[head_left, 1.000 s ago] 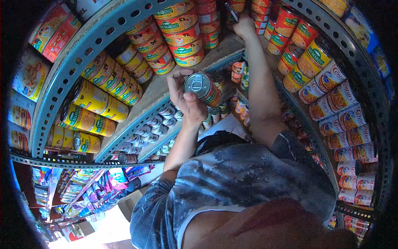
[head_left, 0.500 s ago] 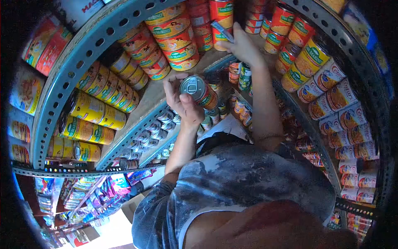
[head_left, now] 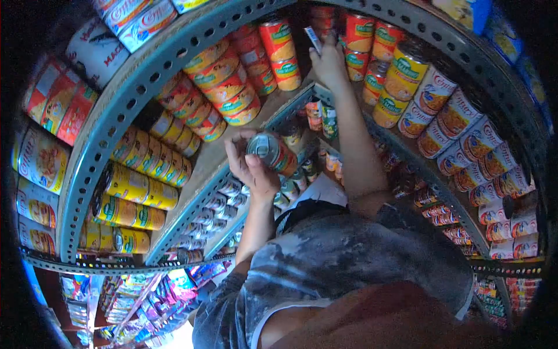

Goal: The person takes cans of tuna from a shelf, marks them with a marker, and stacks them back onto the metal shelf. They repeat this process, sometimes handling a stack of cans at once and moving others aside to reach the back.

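Observation:
My left hand point(head_left: 253, 168) is wrapped round a can point(head_left: 278, 152) with a silver pull-tab lid and a red and orange label, held in front of the shelf edge. Farther up, my right hand point(head_left: 330, 63) reaches to the back corner of the shelf with a slim white and blue pen-like object point(head_left: 313, 39) between its fingers. Its fingertips are near dark, stacked red cans point(head_left: 323, 18), and whether they touch cannot be made out. Just left of that hand stand tall red and orange cans point(head_left: 280, 52).
Blue-grey perforated metal edges point(head_left: 192, 41) curve round the shelf. Yellow cans point(head_left: 139, 186) are stacked at left, white-labelled cans point(head_left: 459, 119) at right. Lower shelves hold more cans, and colourful packets point(head_left: 174, 285) hang at lower left.
My right hand has moved deeper into the corner, away from the tall red cans and towards the dark stack. The view has shifted; the left hand still holds its can, now slightly more tilted.

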Demonstrator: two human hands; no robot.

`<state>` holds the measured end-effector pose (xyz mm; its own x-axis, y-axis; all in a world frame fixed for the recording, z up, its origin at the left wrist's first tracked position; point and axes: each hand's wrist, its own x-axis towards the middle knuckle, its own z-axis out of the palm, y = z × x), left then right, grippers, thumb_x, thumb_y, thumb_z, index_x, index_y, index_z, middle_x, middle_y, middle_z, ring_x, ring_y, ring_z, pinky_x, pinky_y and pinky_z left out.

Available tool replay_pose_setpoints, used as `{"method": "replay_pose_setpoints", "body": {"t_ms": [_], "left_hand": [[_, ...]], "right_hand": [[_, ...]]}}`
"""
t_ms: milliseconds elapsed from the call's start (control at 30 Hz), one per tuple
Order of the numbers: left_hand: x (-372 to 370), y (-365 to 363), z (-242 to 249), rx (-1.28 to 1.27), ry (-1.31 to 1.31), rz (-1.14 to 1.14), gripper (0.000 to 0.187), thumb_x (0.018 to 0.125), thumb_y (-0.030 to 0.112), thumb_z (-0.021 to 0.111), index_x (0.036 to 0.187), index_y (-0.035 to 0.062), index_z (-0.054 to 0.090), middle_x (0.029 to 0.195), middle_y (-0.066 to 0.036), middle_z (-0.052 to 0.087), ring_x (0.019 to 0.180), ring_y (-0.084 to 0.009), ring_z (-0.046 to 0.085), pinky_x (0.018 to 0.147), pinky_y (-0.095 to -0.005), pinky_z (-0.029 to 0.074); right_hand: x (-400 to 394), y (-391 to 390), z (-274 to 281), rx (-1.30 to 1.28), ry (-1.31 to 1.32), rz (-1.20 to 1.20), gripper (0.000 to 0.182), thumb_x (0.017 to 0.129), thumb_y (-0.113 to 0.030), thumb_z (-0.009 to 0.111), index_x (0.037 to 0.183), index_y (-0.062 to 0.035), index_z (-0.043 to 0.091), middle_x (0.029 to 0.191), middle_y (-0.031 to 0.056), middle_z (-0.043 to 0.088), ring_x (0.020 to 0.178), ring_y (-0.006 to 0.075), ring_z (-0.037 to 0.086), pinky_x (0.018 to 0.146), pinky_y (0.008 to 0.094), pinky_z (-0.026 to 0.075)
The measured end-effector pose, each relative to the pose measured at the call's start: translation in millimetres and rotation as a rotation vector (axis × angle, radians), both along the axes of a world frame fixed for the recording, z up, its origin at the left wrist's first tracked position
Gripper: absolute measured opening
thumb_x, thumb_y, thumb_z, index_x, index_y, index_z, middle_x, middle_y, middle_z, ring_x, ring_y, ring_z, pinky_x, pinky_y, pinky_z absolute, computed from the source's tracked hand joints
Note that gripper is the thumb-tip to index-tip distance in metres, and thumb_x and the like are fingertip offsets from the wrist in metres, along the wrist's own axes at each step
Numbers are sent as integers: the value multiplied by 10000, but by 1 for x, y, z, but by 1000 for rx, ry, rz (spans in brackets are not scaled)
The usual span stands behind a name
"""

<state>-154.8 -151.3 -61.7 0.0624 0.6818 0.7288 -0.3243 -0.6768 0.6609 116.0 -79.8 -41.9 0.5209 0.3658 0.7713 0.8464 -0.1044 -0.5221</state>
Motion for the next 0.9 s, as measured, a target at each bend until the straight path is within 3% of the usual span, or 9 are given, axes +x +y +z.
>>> {"method": "replay_pose_setpoints", "body": {"t_ms": [33, 133, 200, 333, 400, 500, 567, 900], "left_hand": [[2, -4, 4, 13, -5, 0, 703, 886, 662, 474, 1010, -29, 461, 861, -158, 600, 768, -224, 625, 702, -327, 514], [-1, -16, 15, 8, 38, -46, 700, 888, 662, 468, 995, -30, 467, 867, -160, 600, 777, -223, 622, 717, -324, 509], [-1, -16, 16, -3, 37, -84, 705, 887, 668, 462, 991, -29, 469, 871, -159, 596, 789, -222, 618, 726, -322, 505], [1, -15, 20, 10, 9, -78, 686, 891, 642, 483, 998, -35, 460, 860, -157, 596, 766, -217, 622, 700, -321, 511], [2, -12, 19, 19, -17, -91, 670, 891, 618, 510, 999, -41, 455, 850, -161, 599, 739, -215, 629, 673, -320, 518], [1, -8, 17, 10, -17, -102, 662, 893, 608, 513, 992, -44, 458, 868, -161, 589, 750, -214, 627, 686, -314, 512], [0, -8, 15, 14, 42, -67, 696, 904, 652, 446, 1010, -35, 475, 884, -147, 590, 827, -214, 610, 736, -316, 502], [-18, 12, 4, 0, -1, -9, 661, 915, 610, 467, 1004, -44, 484, 894, -141, 585, 836, -198, 601, 745, -298, 489]], "right_hand": [[-16, -14, 24, -57, 201, 58, 701, 832, -256, 670, 1342, 96, 343, 1113, 396, 536, 1126, 532, 485, 970, 519, 422], [-7, 3, 28, -213, 288, 31, 667, 827, -235, 661, 1306, 118, 360, 1137, 425, 508, 1161, 546, 448, 1002, 526, 393], [-2, 20, 15, -89, 214, 11, 623, 831, -213, 640, 1273, 135, 374, 1160, 435, 494, 1201, 556, 409, 1043, 525, 357], [-3, 20, 22, -198, 262, 73, 633, 835, -207, 613, 1301, 137, 357, 1201, 416, 495, 1270, 568, 334, 1086, 515, 318], [-4, 21, 31, -230, 420, 88, 487, 793, -151, 640, 1194, 91, 509, 1211, 354, 526, 1192, 446, 494, 1009, 465, 417], [8, 48, 40, -366, 580, 175, 390, 806, -142, 620, 1116, 88, 569, 1261, 301, 529, 1190, 395, 524, 988, 453, 442], [18, 66, 30, -305, 529, 164, 426, 813, -139, 616, 1161, 91, 528, 1258, 303, 531, 1187, 398, 524, 983, 453, 445], [49, 132, 32, -24, 237, -14, 474, 821, -143, 612, 1209, 95, 479, 1241, 308, 539, 1171, 404, 532, 970, 458, 451]]}}
